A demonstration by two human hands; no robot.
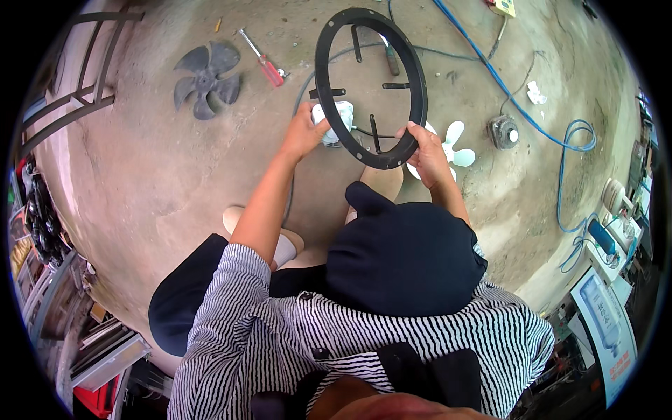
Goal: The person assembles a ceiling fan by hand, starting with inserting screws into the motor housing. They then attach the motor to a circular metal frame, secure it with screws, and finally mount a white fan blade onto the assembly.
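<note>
My right hand (pixel 428 155) is closed on the lower right rim of a black oval-looking ring frame (pixel 418 91), thumb on its face. Several short black tabs point inward from the ring, which is raised and tilted above the floor. By the ring's lower left edge, my left hand (pixel 306 133) grips a small white boxy housing (pixel 341 115), its thumb along the near side. The ring overlaps part of this housing, and a dark cable runs from it. Behind my right hand, a white fan blade (pixel 458 143) lies partly hidden on the floor.
A dark fan blade (pixel 208 80) and red-handled screwdriver (pixel 269 72) lie at the far left. Another dark-handled tool (pixel 390 59) shows through the ring. Rightward are a small motor (pixel 502 131), a white plastic piece (pixel 536 93) and a blue hose (pixel 521 108). Metal bars (pixel 70 112) stand left.
</note>
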